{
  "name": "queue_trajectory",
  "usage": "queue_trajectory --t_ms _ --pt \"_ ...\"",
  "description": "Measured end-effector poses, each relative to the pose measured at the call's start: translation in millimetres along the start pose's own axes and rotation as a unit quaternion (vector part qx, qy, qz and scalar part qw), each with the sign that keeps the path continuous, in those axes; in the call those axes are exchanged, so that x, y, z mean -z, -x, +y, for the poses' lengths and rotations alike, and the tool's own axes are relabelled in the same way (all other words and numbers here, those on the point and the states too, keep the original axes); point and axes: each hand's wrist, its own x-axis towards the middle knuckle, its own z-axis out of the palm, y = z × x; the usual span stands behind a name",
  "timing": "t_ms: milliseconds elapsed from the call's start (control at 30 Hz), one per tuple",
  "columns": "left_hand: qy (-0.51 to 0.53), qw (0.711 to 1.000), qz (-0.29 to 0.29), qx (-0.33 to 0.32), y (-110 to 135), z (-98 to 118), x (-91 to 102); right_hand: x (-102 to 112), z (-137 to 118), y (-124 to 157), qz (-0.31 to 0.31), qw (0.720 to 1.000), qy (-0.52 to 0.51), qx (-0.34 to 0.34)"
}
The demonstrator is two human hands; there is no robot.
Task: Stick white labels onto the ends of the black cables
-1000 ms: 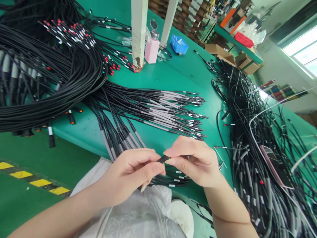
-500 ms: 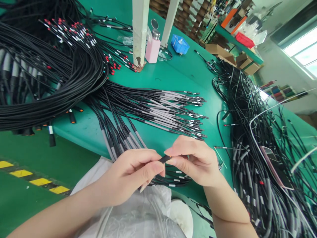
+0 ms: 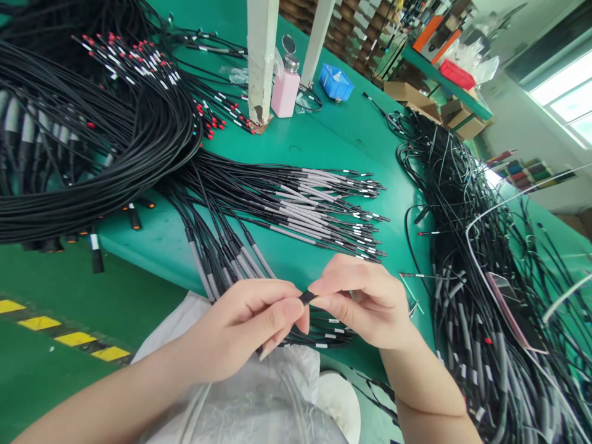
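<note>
My left hand [image 3: 245, 327] and my right hand [image 3: 365, 302] meet at the near edge of the green table [image 3: 324, 142]. Both pinch the same thin black cable end [image 3: 306, 298], a short black sleeve showing between the fingertips. The cable runs back under my left hand into a fan of black cables with grey sleeves [image 3: 296, 209] spread across the table. A few cable ends with white bands [image 3: 324, 336] lie just under my hands.
A thick coil of black cables [image 3: 83, 154] with red tips fills the left side. A tangled cable heap [image 3: 485, 296] covers the right. A pink dispenser bottle [image 3: 284, 89], white post [image 3: 261, 61] and blue tray [image 3: 335, 82] stand at the back. A clear plastic bag [image 3: 259, 401] lies on my lap.
My left fingertips have closed in slightly toward the right hand, so less of the black sleeve shows. Nothing else has moved.
</note>
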Motion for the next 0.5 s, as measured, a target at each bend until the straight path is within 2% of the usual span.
queue_trajectory --t_ms 100,233,400,500 --pt "-0.009 1.0 0.006 0.001 0.3 0.1 0.1 0.1 0.6 0.5 -0.001 1.0 0.007 -0.024" --pt "-0.006 1.0 -0.004 -0.001 0.1 -1.6 -0.5 0.4 1.8 0.0 -0.006 1.0 -0.001 0.009" --pt "-0.004 1.0 -0.005 0.001 0.9 -2.6 -1.5 0.5 2.3 -0.5 -0.002 1.0 0.001 -0.016" --pt "-0.009 1.0 -0.004 -0.001 2.0 -2.0 -2.0 0.8 2.7 -0.5 -0.006 1.0 -0.003 -0.001"
